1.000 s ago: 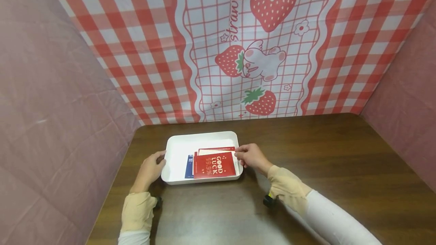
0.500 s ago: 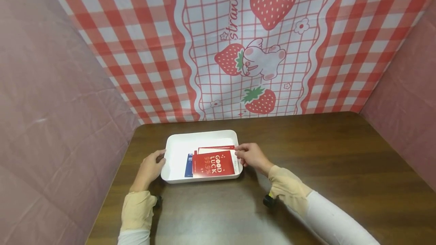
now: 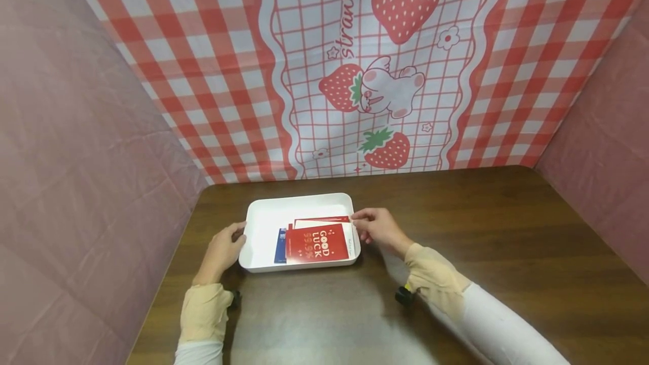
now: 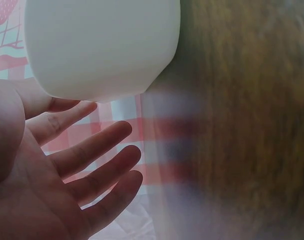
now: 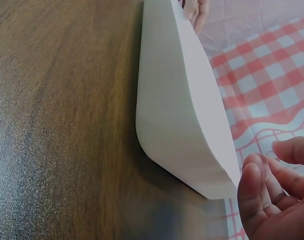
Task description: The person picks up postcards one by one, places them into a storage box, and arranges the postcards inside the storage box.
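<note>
A white rectangular tray [image 3: 284, 203] lies on the table. Inside it, toward the right, are a red card [image 3: 316, 244] lettered "GOOD LUCK" and a blue card [image 3: 280, 245], with other red and white cards partly hidden beneath. My left hand [image 3: 220, 252] rests at the tray's left end, thumb and forefinger by its wall. In the left wrist view, the other fingers [image 4: 104, 172] of that hand spread out loosely below the tray. At the right rim is my right hand [image 3: 380, 230]; the right wrist view shows its fingers [image 5: 252, 185] loosely bent, holding nothing, close beside the tray's corner.
The brown wooden table [image 3: 481, 230] extends to the right and in front of the tray. Behind it hangs a red checked cloth [image 3: 223, 72] with strawberries. Pinkish fabric walls [image 3: 91, 185] stand at both sides.
My right hand has moved slightly right and back, its fingers drawing off the cards at the tray's right rim. The left hand, tray and cards look almost still.
</note>
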Motion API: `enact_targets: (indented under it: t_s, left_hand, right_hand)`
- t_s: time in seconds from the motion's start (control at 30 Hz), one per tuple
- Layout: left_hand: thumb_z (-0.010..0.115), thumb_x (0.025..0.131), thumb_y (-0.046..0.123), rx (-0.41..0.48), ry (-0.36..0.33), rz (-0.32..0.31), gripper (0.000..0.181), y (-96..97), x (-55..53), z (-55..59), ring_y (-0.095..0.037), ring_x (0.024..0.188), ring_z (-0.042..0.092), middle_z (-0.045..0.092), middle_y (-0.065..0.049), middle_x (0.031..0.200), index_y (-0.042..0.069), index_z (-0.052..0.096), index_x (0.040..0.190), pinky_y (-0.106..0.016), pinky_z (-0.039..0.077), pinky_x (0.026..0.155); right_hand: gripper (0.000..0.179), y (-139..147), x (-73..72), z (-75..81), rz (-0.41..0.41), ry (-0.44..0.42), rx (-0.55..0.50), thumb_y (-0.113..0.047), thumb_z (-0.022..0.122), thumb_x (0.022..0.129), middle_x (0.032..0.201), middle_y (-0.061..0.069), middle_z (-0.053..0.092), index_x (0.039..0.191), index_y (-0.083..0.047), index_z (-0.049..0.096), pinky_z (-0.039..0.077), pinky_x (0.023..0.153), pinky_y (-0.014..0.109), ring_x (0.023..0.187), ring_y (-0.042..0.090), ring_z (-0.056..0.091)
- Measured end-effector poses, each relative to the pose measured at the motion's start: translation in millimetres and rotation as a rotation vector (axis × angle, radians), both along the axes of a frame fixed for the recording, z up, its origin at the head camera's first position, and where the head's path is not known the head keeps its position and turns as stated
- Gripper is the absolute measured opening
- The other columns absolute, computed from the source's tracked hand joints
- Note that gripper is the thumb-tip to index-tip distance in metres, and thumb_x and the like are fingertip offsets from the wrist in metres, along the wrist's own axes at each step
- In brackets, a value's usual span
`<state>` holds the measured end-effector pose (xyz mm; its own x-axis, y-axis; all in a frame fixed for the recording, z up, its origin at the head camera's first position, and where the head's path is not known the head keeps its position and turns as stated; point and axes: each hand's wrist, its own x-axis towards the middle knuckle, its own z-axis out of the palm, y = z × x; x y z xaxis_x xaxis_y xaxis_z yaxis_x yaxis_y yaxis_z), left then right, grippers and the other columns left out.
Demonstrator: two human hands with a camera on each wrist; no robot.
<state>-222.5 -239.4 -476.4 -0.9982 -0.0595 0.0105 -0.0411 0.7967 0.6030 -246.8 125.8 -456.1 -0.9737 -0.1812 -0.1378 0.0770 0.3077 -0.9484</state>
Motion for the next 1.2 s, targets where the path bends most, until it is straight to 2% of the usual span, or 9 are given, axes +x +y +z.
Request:
enact_targets:
  t_s: [0.53, 0.7, 0.87, 1.1, 1.2]
  left_hand:
    - [0.051, 0.095, 0.013, -0.004, 0.007, -0.029, 0.042, 0.7, -6.6, -2.8, -0.041, 0.123, 0.056, 0.062, -0.024, 0.129, 0.000, 0.055, 0.135, -0.055, 0.041, 0.105]
    - [0.050, 0.095, 0.013, -0.002, -0.017, -0.005, 0.043, -5.5, -0.1, -3.7, -0.041, 0.124, 0.055, 0.061, -0.024, 0.130, -0.001, 0.053, 0.136, -0.055, 0.041, 0.106]
    - [0.050, 0.095, 0.013, -0.016, -0.032, 0.011, 0.043, -10.1, 4.9, -1.4, -0.042, 0.124, 0.055, 0.061, -0.024, 0.130, 0.000, 0.053, 0.137, -0.056, 0.041, 0.105]
    - [0.049, 0.096, 0.013, -0.049, -0.024, -0.029, 0.042, -10.1, -1.5, 5.4, -0.042, 0.122, 0.056, 0.061, -0.025, 0.128, -0.002, 0.054, 0.135, -0.056, 0.042, 0.104]
    - [0.050, 0.096, 0.013, -0.074, -0.027, -0.036, 0.042, -9.8, -4.2, 6.4, -0.043, 0.124, 0.054, 0.060, -0.026, 0.129, -0.002, 0.054, 0.134, -0.056, 0.041, 0.105]
  right_hand:
    - [0.028, 16.8, 4.5, 10.4, -0.077, 0.073, -0.008, -0.012, 0.058, 0.096, 0.073, 0.006, 0.061, 0.112, 0.011, 0.062, 0.047, 0.048, 0.020, 0.053, 0.007, 0.052]
    - [0.026, 16.8, 3.7, 14.1, -0.074, 0.127, 0.017, -0.015, 0.058, 0.097, 0.073, 0.007, 0.061, 0.106, 0.009, 0.064, 0.047, 0.049, 0.021, 0.055, 0.008, 0.052]
    - [0.026, 22.1, 3.0, 22.3, -0.075, 0.191, 0.099, -0.019, 0.058, 0.097, 0.077, 0.013, 0.063, 0.102, 0.006, 0.065, 0.050, 0.054, 0.025, 0.062, 0.014, 0.056]
    - [0.026, 35.5, 2.6, 31.8, -0.117, 0.362, 0.322, -0.023, 0.060, 0.096, 0.083, 0.012, 0.068, 0.102, 0.000, 0.069, 0.047, 0.064, 0.027, 0.074, 0.019, 0.060]
    - [0.026, 39.4, 3.0, 32.9, -0.122, 0.417, 0.375, -0.024, 0.061, 0.095, 0.088, 0.013, 0.070, 0.104, 0.000, 0.070, 0.047, 0.070, 0.030, 0.078, 0.020, 0.059]
